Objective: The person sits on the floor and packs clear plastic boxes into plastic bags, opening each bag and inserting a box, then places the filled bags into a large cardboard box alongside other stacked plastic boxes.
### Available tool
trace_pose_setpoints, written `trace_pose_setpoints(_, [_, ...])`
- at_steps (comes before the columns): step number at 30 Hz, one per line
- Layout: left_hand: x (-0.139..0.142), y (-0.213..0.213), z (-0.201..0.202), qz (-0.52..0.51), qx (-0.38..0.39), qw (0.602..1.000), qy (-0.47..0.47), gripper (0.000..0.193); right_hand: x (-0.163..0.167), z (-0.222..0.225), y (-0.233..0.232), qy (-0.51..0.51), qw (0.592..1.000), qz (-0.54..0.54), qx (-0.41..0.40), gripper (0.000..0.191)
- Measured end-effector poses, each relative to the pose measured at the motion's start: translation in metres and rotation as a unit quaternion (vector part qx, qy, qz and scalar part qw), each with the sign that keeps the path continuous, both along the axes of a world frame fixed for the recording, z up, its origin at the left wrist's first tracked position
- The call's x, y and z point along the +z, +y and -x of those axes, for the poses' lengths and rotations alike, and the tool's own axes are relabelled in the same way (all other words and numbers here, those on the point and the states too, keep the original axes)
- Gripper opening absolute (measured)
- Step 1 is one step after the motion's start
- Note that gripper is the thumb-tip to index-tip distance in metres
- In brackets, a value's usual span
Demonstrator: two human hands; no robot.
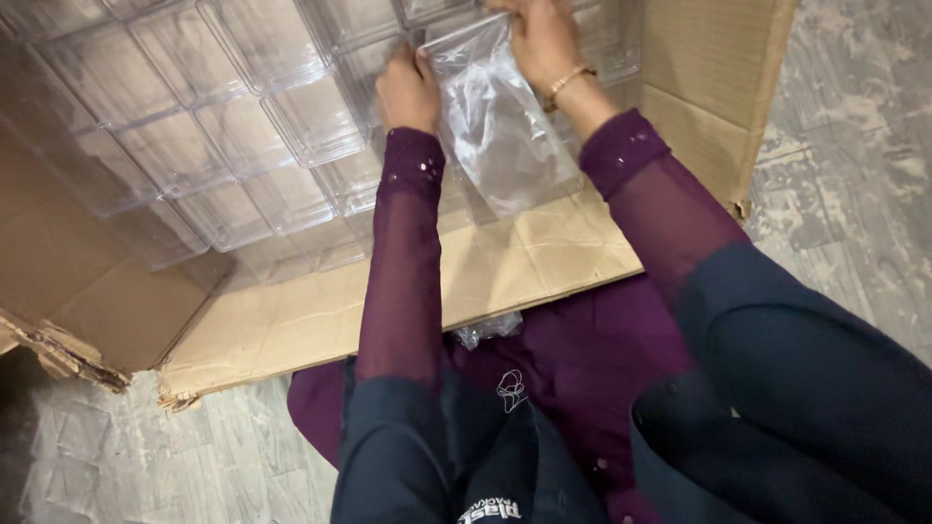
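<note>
The floor [854, 116] here is worn grey, scuffed pale in patches, and a big cardboard box [408, 291] lies open on it with its flaps spread flat; the near flap reaches right up to the person's lap, so the box serves as both store and working surface. Inside, clear plastic containers [233, 126] sit packed edge to edge in rows, nested close so that none can slide about; they fill the box from the far side to near the flap.

Above them the person holds a clear plastic bag [500, 126] by its upper edge, one hand at each corner; the left hand [408, 92] pinches the left corner with fingers closed on the film, and the right hand [542, 39], a thin bracelet at its wrist, is closed on the right corner higher up. Held so, the bag hangs down over the containers with its top edge stretched between the two grips; something clear seems to be inside it, though I cannot tell what. Both sleeves are sheer purple; a crumpled bit of clear film [485, 330] lies at the flap's edge by the lap, just beside the purple cloth.
</note>
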State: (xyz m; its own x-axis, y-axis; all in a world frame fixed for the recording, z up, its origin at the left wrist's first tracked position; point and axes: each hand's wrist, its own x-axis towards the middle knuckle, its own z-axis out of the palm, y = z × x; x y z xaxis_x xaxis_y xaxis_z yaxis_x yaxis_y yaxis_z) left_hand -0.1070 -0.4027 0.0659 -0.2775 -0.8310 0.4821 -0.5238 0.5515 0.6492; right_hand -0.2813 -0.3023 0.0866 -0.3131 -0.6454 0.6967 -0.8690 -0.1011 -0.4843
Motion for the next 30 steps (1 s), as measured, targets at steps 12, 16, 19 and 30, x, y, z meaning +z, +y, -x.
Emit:
trace_pose_setpoints(12, [0.029,0.218,-0.071,-0.395,-0.37,0.785,0.3,0.011,0.052,-0.073,0.295,-0.49,0.872,-0.014,0.008,0.012])
trace_pose_setpoints(16, [0.002,0.262,-0.085,-0.454,-0.327,0.814,0.157,0.012,-0.004,-0.09,0.334,-0.483,0.871,-0.083,-0.041,0.014])
trace_pose_setpoints(19, [-0.01,0.274,-0.087,-0.388,-0.243,0.889,-0.003,0.021,-0.035,-0.094,0.354,-0.412,0.903,-0.118,0.031,0.027])
trace_pose_setpoints(30, [0.084,0.299,-0.08,-0.187,-0.342,0.918,0.074,0.022,0.026,-0.099,0.361,-0.606,0.74,-0.099,0.275,0.046])
